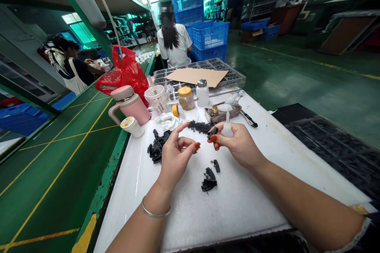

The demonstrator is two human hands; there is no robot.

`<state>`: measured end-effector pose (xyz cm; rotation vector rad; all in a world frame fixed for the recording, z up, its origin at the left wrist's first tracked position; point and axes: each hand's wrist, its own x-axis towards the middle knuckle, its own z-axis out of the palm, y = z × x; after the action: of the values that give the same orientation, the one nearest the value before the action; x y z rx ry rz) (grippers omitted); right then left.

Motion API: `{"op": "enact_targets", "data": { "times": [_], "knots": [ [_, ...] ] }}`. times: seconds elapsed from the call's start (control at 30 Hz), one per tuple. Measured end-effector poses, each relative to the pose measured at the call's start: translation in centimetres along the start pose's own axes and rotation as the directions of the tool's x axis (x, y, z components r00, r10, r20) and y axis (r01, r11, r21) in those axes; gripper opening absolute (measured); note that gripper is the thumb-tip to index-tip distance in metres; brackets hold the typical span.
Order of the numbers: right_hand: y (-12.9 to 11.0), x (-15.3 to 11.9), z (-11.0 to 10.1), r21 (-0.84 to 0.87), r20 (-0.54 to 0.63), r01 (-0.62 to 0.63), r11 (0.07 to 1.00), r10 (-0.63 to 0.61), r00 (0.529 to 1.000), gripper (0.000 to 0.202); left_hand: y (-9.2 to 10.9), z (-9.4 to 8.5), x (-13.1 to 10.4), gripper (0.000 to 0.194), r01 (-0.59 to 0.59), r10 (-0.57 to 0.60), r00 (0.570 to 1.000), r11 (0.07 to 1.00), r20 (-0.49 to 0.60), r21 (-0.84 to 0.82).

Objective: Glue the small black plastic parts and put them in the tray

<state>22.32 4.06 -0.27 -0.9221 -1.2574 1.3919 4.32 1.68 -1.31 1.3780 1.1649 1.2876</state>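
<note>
My right hand (237, 142) is closed around a small white squeeze bottle (227, 129) with its thin nozzle pointing up. The same hand pinches a black plastic part (212, 132) between thumb and fingers. My left hand (178, 150) is just left of it, forefinger stretched out and thumb apart, with nothing visible in it. Past the forefinger lies a heap of tiny black rings (200, 127). A pile of black plastic parts (157, 146) sits left of my left hand, partly hidden by it. Several black pieces (209, 184) lie nearer me on the white tabletop (237, 213).
Behind are a pink mug (133, 106), a clear cup (158, 99), a yellow-lidded jar (186, 99), a white bottle (202, 94) and a small tray (222, 114). Compartment trays (335, 146) stand right. A green conveyor (59, 158) runs left. Two people sit beyond.
</note>
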Motion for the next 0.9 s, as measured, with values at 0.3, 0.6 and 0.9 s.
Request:
{"op": "enact_targets", "data": {
  "times": [0.3, 0.6, 0.9],
  "knots": [
    [-0.3, 0.0, -1.1, -0.254, 0.073, 0.092, 0.963, -0.076, 0.994, 0.008, 0.4, -2.4, 1.0, 0.055, -0.017, -0.023, 0.982, 0.979, -0.19, -0.204],
    [-0.6, 0.2, -1.9, -0.369, 0.228, 0.18, 0.912, -0.099, 0.969, 0.017, 1.5, -2.8, 1.1, 0.05, 0.008, -0.081, 0.966, 0.96, -0.247, -0.281],
    [-0.5, 0.8, -1.9, -0.282, 0.22, 0.052, 0.958, 0.011, 0.975, 0.01, -0.6, -1.4, 5.5, 0.015, -0.028, -0.031, 0.995, 0.839, 0.1, 0.543]
  ]
}}
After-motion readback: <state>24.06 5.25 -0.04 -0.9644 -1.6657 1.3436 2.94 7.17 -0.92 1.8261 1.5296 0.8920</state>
